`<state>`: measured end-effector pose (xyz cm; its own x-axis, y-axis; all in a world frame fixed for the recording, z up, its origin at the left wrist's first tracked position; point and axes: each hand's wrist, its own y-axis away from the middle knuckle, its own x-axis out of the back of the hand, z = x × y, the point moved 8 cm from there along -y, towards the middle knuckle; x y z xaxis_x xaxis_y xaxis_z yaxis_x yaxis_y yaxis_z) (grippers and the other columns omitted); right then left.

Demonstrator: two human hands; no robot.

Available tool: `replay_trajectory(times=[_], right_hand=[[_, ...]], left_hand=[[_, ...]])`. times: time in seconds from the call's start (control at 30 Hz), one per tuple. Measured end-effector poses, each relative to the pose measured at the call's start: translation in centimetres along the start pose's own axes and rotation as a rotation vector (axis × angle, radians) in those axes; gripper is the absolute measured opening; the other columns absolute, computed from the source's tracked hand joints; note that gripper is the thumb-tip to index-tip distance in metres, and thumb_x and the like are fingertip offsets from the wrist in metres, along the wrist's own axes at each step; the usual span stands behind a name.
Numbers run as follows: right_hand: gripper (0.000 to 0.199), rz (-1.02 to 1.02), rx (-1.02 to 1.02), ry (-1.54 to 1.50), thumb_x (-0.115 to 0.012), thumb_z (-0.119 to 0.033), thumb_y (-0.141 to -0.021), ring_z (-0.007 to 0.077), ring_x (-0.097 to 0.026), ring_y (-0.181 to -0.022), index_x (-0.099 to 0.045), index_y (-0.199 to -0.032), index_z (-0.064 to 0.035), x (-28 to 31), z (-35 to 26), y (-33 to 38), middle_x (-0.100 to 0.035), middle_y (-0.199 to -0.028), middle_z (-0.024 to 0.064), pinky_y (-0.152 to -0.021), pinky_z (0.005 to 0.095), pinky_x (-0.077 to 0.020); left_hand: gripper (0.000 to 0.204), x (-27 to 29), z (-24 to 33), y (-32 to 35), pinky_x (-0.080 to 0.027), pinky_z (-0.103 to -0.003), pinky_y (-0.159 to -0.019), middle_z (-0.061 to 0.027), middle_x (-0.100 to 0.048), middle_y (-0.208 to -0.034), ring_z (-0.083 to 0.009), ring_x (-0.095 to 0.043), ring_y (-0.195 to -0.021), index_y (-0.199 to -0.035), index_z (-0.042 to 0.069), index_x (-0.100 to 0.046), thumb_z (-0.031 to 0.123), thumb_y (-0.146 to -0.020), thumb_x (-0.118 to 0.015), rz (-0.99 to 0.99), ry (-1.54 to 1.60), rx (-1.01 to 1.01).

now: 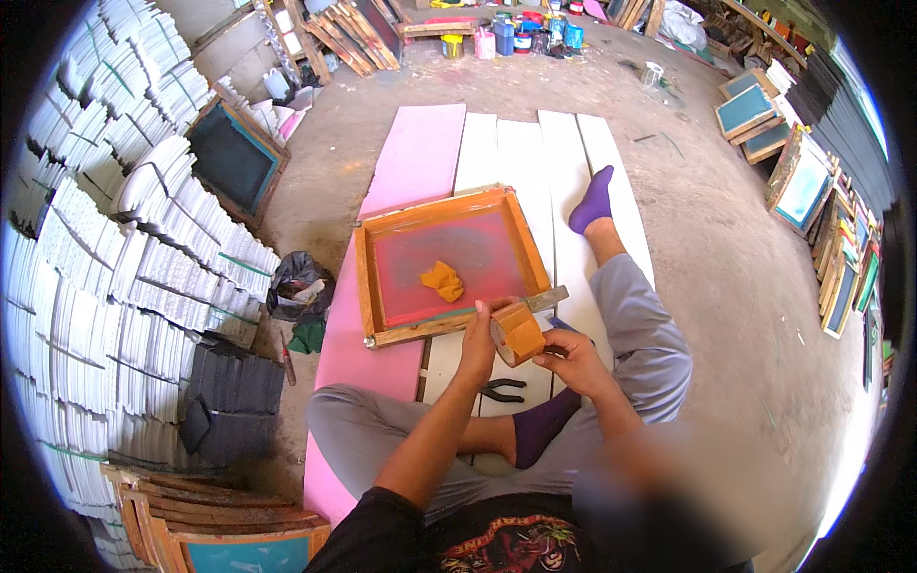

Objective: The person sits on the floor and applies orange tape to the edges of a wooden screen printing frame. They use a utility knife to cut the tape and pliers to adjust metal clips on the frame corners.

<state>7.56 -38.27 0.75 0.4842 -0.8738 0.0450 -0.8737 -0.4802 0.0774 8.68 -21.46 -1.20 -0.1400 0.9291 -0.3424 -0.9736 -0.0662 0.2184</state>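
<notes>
My left hand (479, 344) grips a roll of brown packing tape (522, 331) above my lap. At the roll's right side, the fingers of my right hand (573, 361) pinch the tape's loose end. Just beyond lies a wooden screen-printing frame (366, 277) with reddish mesh (401, 258). A crumpled piece of brown tape (442, 282) rests on that mesh. One flat strip (547, 300) pokes out at the frame's near right corner. Pliers with black handles (503, 390) lie beneath my hands, and a blue object (570, 330), partly hidden, is behind my right hand.
I sit on pink (411, 153) and white boards (516, 158). Tall stacks of white sheets (143, 277) rise on the left, beside a black plastic bag (301, 286). More screen frames lean at left (234, 158) and right (750, 110). Paint containers (485, 43) stand at the back.
</notes>
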Motion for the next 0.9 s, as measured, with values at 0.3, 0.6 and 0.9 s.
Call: replay_trajectory(times=[0.3,0.6,0.9], right_hand=[[0.027,0.205,0.401,0.507,-0.081,-0.014,-0.082,0.0262,-0.067,-0.096,-0.071,-0.104,-0.0032,0.3,-9.5,0.7,-0.071,-0.102,0.0102,-0.08,0.0369,-0.0546],[0.025,0.573,0.557,0.981,-0.085,-0.02,-0.071,0.0272,-0.058,-0.077,-0.071,-0.09,-0.0104,-3.5,-11.4,2.2,-0.062,-0.083,0.0051,-0.067,0.038,-0.0484],[0.018,0.602,0.559,0.983,-0.078,-0.022,-0.08,0.0261,-0.058,-0.075,-0.07,-0.088,-0.0087,-4.1,-9.1,1.3,-0.061,-0.082,0.0045,-0.063,0.0389,-0.0479]], left_hand=[[0.06,3.2,2.2,0.8,-0.052,-0.034,-0.084,-0.0109,-0.07,-0.094,-0.0206,-0.067,-0.09,-0.113,-0.002,-0.067,0.049,-0.11,-0.036,0.118,-0.294,-0.193],[0.038,1.9,5.0,1.9,-0.05,-0.038,-0.086,-0.0182,-0.068,-0.102,-0.0281,-0.066,-0.096,-0.114,-0.004,-0.065,0.031,-0.107,-0.053,0.258,-0.593,-0.485],[0.039,2.5,4.9,2.3,-0.049,-0.041,-0.09,-0.0203,-0.066,-0.105,-0.0335,-0.064,-0.1,-0.114,-0.005,-0.065,0.032,-0.106,-0.054,0.309,-0.631,-0.498]])
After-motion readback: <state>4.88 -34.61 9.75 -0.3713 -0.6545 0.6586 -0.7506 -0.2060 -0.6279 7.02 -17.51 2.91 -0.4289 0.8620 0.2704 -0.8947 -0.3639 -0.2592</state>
